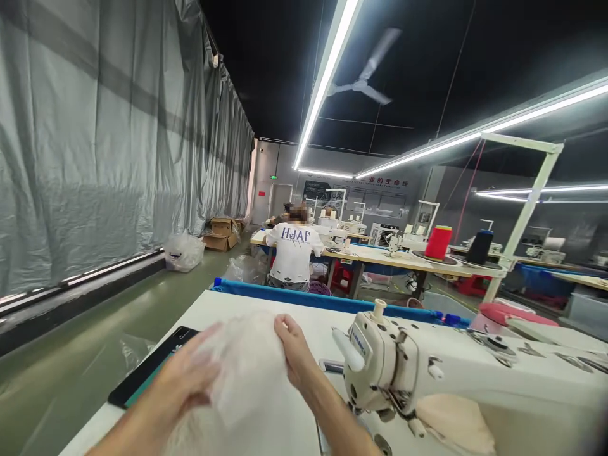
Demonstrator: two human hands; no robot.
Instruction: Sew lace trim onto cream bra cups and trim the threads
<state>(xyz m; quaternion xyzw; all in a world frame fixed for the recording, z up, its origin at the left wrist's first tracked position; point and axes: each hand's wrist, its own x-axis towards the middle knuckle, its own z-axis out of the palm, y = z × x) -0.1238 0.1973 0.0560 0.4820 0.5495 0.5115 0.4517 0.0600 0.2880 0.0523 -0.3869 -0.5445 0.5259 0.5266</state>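
White and smooth, the surface spreads beneath both hands. One pale, gauzy white cloth is between them: the right hand pinches its edge, while the left hand lies against the other side, too blurred to tell if it grips. Handling appears under way; what is finished or left cannot be told. One white metal sewing machine stands right of the hands, apart from the cloth; one flat black-and-green object lies left. Beyond them stand two thread cones, one red, one black.
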